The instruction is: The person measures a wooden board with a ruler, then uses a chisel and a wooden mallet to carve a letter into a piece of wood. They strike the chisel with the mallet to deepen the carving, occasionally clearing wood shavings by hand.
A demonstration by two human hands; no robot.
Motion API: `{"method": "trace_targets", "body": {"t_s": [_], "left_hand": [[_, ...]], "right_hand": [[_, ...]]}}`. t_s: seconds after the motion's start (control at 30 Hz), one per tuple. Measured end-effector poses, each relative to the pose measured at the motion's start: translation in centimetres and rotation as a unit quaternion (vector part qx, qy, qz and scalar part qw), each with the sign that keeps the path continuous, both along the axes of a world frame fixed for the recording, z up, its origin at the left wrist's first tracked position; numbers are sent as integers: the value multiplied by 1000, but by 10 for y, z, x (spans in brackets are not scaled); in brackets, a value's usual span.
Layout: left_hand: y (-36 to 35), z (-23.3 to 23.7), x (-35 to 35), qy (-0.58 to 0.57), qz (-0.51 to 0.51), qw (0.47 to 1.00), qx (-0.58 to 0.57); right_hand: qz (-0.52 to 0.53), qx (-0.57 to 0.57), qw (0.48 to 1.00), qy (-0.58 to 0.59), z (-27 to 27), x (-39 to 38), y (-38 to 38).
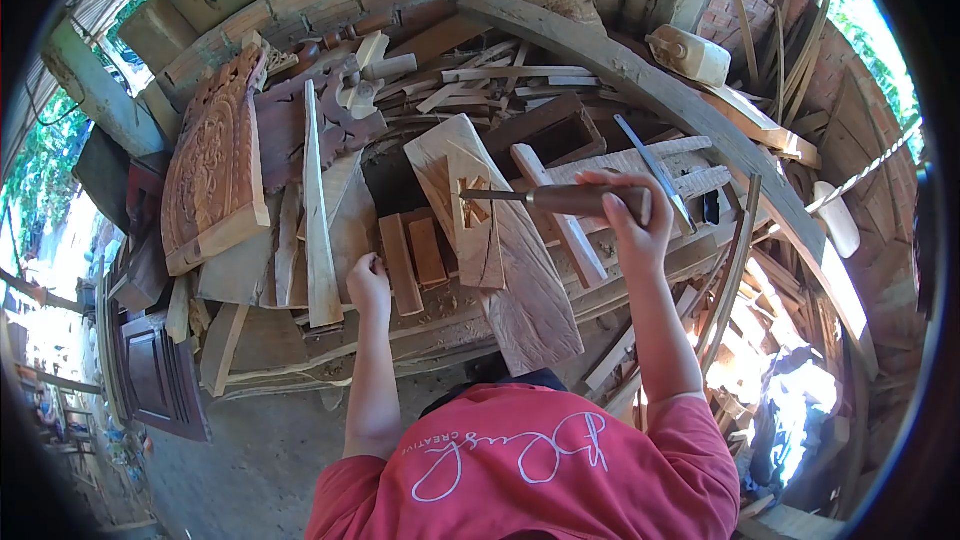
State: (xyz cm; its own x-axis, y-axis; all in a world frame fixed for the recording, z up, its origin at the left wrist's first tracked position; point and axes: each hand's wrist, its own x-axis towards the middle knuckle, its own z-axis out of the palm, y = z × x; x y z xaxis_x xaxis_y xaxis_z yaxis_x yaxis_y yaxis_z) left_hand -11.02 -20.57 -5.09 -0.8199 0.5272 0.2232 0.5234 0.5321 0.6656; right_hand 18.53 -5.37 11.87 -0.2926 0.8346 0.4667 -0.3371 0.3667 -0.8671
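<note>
My right hand (638,215) is wrapped round the brown handle of a chisel (575,200), held nearly level over the bench. The chisel's dark blade points left, its tip overlapping a rectangular mortise in a wooden board (482,255). Loose wood chips (475,202) sit in that opening. Beneath the board lies a wider plank (535,315), slanting toward my body. Lower left, my left hand (370,285) has its fingers curled together beside small wooden blocks (402,265); whatever they hold, if anything, is hidden.
A carved wooden panel (215,165) leans at the left, near a long pale strip (320,210). Right of the chisel are a wooden bar (575,240) and a thin metal blade (650,165). A heavy beam (690,125) crosses behind, beside a plastic jug (690,54).
</note>
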Motion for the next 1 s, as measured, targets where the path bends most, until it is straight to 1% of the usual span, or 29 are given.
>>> {"method": "trace_targets", "body": {"t_s": [0.03, 0.07, 0.13, 0.2, 0.27, 0.33, 0.37, 0.4, 0.43, 0.47, 0.5, 0.53, 0.6, 0.67, 0.73, 0.77, 0.8, 0.87, 0.9, 1.0], "left_hand": [[1, 4, 1, 17, 4, 998, -57], [3, 6, 2, 17, 3, 998, -57], [7, 10, 3, 22, 17, 993, -117], [9, 15, 6, 44, 10, 992, -121], [11, 20, 7, 66, 3, 990, -124], [14, 30, 10, 29, 0, 994, -109], [16, 36, 12, 29, -1, 994, -109], [18, 46, 16, -2, -17, 995, -96], [22, 51, 20, -32, -33, 995, -83], [26, 50, 23, -32, -34, 995, -83], [31, 49, 28, -77, -79, 994, 24], [37, 50, 34, -121, -123, 976, 131], [50, 56, 55, -116, -184, 958, 189], [61, 57, 73, -105, -232, 951, 175], [71, 54, 90, -68, -248, 957, 136], [74, 51, 96, -67, -247, 957, 137], [76, 49, 101, -81, -251, 955, 135], [77, 45, 107, -109, -258, 951, 128], [76, 48, 108, -137, -258, 949, 118], [76, 49, 107, -139, -265, 946, 124]], "right_hand": [[18, 11, 1000, -20, 4, -3, 4], [17, 11, 1000, -19, 7, -8, 9], [39, 85, 994, -47, 13, -17, 19], [61, 75, 994, -52, 29, -23, 22], [90, 74, 988, -100, 43, -29, 25], [106, 70, 986, -109, 51, -36, 31], [110, 54, 986, -110, 55, -42, 32], [113, 38, 987, -111, 58, -48, 33], [112, 38, 987, -112, 60, -53, 35], [120, 46, 987, -99, 62, -59, 36], [129, 54, 986, -85, 63, -65, 36], [129, 54, 987, -84, 62, -71, 36], [181, 64, 981, -4, 59, -85, 36], [185, 69, 980, 12, 62, -100, 35], [185, 38, 980, 58, 60, -117, 37], [154, 32, 985, 69, 62, -125, 35], [154, 33, 985, 69, 64, -130, 33], [86, 44, 994, 49, 66, -137, 30], [87, 43, 994, 50, 65, -138, 31], [94, 62, 992, 51, 63, -140, 29]]}}
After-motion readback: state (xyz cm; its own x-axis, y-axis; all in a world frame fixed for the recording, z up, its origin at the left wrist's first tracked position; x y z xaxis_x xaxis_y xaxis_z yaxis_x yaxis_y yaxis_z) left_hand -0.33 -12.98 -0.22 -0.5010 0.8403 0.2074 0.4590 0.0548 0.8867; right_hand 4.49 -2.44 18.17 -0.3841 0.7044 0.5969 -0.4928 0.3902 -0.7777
